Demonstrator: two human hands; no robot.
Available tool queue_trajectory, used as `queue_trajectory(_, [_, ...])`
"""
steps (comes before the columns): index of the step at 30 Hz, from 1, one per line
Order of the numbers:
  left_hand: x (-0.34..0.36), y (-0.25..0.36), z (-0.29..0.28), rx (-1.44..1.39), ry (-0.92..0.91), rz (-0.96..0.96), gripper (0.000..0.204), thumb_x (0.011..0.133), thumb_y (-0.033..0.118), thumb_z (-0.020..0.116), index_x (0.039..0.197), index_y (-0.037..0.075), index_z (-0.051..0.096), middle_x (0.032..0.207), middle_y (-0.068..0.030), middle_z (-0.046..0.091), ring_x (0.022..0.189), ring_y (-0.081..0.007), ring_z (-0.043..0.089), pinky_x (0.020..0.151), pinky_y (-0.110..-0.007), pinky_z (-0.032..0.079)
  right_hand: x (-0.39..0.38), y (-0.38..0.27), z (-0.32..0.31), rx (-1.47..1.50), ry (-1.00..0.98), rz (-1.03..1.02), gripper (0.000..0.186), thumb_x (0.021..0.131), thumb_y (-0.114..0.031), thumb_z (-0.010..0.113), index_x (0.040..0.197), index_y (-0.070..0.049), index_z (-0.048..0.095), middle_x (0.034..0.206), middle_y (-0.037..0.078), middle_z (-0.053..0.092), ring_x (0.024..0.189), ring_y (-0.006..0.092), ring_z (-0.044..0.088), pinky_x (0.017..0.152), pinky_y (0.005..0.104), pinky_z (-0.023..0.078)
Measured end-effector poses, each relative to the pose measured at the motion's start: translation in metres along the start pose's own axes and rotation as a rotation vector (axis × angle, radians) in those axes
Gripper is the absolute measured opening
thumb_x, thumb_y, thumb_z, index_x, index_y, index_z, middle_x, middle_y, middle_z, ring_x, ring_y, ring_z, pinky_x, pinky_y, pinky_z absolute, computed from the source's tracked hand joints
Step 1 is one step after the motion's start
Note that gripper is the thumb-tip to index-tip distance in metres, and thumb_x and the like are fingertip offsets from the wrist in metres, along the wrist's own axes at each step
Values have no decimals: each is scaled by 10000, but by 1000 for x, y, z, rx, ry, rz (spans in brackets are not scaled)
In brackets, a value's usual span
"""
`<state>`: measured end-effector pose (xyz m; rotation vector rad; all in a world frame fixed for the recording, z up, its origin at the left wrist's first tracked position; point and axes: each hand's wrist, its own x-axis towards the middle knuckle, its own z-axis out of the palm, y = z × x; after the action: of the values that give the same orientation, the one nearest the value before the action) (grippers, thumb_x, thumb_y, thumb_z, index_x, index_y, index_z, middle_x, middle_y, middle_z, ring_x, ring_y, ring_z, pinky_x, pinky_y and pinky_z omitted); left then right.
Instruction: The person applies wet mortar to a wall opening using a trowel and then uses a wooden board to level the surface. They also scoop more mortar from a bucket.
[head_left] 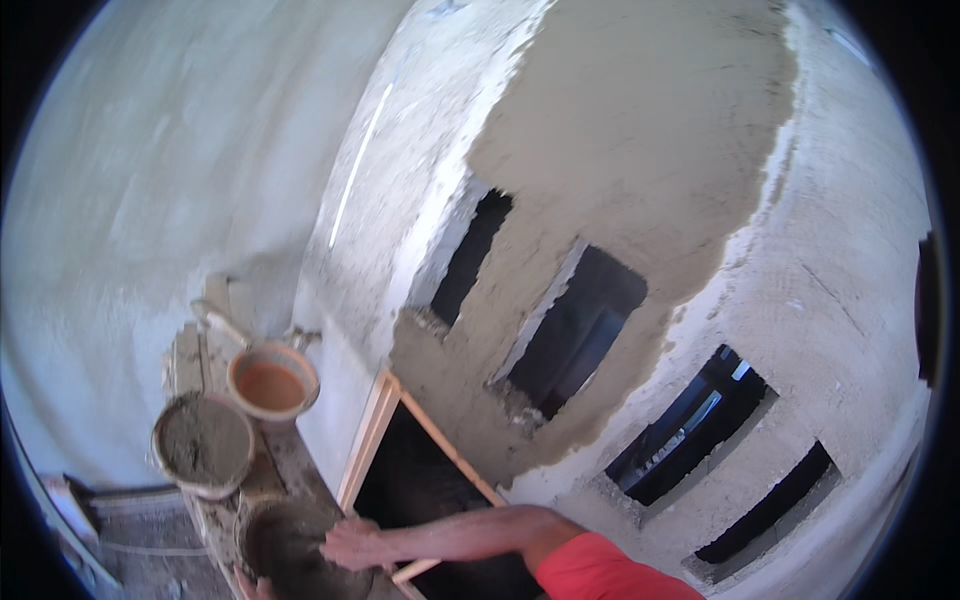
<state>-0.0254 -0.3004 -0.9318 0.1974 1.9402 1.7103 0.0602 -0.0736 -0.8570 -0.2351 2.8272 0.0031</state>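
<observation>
A round tub of grey mortar (290, 540) stands at the near end of a plank, low in the view. My right hand (355, 545) reaches in from the right, below a red sleeve, and is at the tub's right side. Its fingers are curled together; what they grip, if anything, is hidden. At the tub's lower left rim, my left hand (255, 585) shows only in part, its fingers bent against the rim. Farther along sit a second tub with grey mortar (205, 440) and an orange-brown bowl of reddish liquid (272, 382).
A mortar-stained plank (262, 470) carries the containers beside a pale wall (170, 150). To the right rises a wall partly coated in wet plaster (640, 120), with several dark rectangular openings. A wooden frame (445, 440) surrounds a dark opening near my right forearm.
</observation>
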Motion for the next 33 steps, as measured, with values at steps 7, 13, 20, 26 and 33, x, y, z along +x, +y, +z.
queue_trajectory(7, [42,-64,21,50,9,77,670,835,160,541,1441,10,297,1343,-168,447,1111,-226,488,946,-346,416,-6,8,-59,-49,-203,298,163,776,-164,573,773,-64,702,761,151,689,740,329,699,623,448,563])
queue_trajectory(13, [18,-87,-3,276,217,138,730,819,159,554,1462,-25,262,1331,-175,460,1051,-208,511,912,-322,437,13,7,-70,-123,-50,174,164,846,-199,568,865,-67,663,741,179,674,710,342,687,623,436,556])
queue_trajectory(20, [4,-38,0,-85,1,26,684,810,159,533,1401,-83,290,1261,-230,502,1148,-260,490,988,-341,389,5,-14,-4,-111,-120,9,153,855,-167,568,924,-48,635,739,159,675,724,322,694,618,404,561])
queue_trajectory(26, [2,-37,-2,-48,9,90,697,808,158,534,1409,-80,272,1265,-239,499,1138,-263,495,987,-341,389,-38,-24,-68,-88,-166,-17,107,852,-142,564,897,-59,615,719,160,669,717,297,699,603,372,565])
queue_trajectory(33, [13,-64,6,-25,95,104,765,808,178,541,1439,-104,213,1349,-268,436,1175,-280,478,1028,-344,354,-17,-16,-19,-22,-137,36,126,856,-167,561,876,-52,608,714,162,655,695,332,684,587,435,544])
